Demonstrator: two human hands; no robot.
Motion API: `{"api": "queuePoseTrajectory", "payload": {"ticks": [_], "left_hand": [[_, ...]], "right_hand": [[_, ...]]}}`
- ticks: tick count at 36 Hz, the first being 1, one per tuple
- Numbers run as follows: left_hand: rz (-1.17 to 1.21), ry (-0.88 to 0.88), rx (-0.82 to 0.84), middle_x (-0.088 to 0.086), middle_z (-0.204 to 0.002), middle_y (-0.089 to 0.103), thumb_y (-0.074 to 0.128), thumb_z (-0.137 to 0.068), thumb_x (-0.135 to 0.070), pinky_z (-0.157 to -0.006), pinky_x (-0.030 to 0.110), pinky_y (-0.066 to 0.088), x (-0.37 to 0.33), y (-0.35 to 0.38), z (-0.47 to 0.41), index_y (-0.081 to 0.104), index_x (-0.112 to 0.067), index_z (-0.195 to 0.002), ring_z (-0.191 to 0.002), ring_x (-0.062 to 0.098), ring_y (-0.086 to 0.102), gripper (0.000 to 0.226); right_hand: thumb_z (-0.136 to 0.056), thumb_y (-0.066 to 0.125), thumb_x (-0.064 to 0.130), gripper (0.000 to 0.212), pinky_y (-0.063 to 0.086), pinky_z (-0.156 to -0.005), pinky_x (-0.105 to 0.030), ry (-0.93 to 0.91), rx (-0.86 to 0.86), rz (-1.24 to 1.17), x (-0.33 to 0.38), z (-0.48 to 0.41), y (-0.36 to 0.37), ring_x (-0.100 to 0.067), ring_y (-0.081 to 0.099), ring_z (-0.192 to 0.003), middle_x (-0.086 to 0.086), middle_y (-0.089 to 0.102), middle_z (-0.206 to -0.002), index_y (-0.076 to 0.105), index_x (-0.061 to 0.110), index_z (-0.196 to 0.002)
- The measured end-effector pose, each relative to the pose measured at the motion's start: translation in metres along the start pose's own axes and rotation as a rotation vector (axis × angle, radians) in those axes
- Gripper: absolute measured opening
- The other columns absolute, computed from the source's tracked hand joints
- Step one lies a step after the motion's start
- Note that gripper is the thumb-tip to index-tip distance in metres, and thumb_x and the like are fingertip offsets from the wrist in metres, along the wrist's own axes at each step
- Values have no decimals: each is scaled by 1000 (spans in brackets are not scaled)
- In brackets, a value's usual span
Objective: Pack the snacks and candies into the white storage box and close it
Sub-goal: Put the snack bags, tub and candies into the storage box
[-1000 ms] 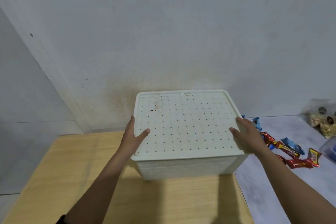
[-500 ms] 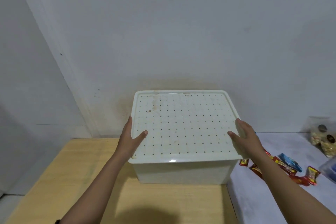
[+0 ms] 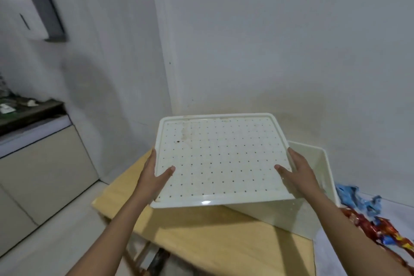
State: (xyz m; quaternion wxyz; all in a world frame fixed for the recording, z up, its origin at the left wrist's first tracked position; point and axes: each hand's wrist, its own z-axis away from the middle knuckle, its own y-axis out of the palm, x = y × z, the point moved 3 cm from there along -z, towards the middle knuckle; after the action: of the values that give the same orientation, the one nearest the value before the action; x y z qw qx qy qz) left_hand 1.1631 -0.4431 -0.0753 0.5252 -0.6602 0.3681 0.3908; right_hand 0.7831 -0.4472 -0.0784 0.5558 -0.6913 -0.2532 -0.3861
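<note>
You hold the lid (image 3: 224,159) in the air with both hands, its dotted top facing up and its near edge tipped slightly down. Your left hand (image 3: 152,177) pinches the lid's left edge, thumb lying on top and fingers curled along the side. Your right hand (image 3: 300,175) pinches the right edge the same way. The box (image 3: 313,170) stands open on the far right part of the table (image 3: 212,237), behind and below the lid, which hides its left side. The snacks (image 3: 367,224), red and blue wrappers, lie just right of the box on a white surface. Far left there is a counter (image 3: 33,114), with a dispenser (image 3: 40,15) on the wall above it.
</note>
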Motion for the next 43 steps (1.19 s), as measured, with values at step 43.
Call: {"api": "queuePoseTrajectory", "payload": {"ticks": [43], "left_hand": [[-84, -561, 31, 4, -156, 15, 65, -82, -42, -112, 41, 25, 323, -160, -72, 6, -20, -149, -140, 23, 24, 92]], "right_hand": [[-77, 72, 20, 61, 54, -81, -46, 185, 336, 335, 47, -32, 389, -28, 59, -96, -11, 58, -116, 44, 8, -131]]}}
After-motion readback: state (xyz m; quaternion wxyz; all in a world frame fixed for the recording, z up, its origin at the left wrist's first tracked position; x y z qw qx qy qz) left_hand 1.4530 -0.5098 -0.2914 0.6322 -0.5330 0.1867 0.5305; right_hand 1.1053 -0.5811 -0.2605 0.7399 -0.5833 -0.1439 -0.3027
